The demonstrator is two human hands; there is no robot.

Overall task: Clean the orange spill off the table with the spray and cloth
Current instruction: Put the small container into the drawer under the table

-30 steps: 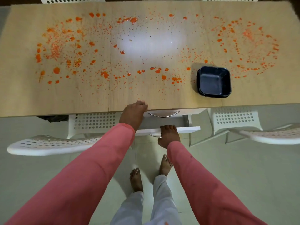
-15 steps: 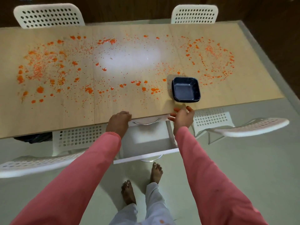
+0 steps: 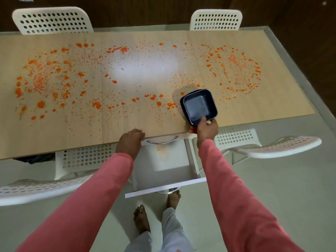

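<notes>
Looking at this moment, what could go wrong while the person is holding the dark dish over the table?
1. The right hand pinches the dark dish only at its near rim, and it looks tilted, so it may slip.
2. The dish is beside orange spill, so it could smear the drops.
3. The drawer is pulled out over the bare feet, so a knee could bump it.
</notes>
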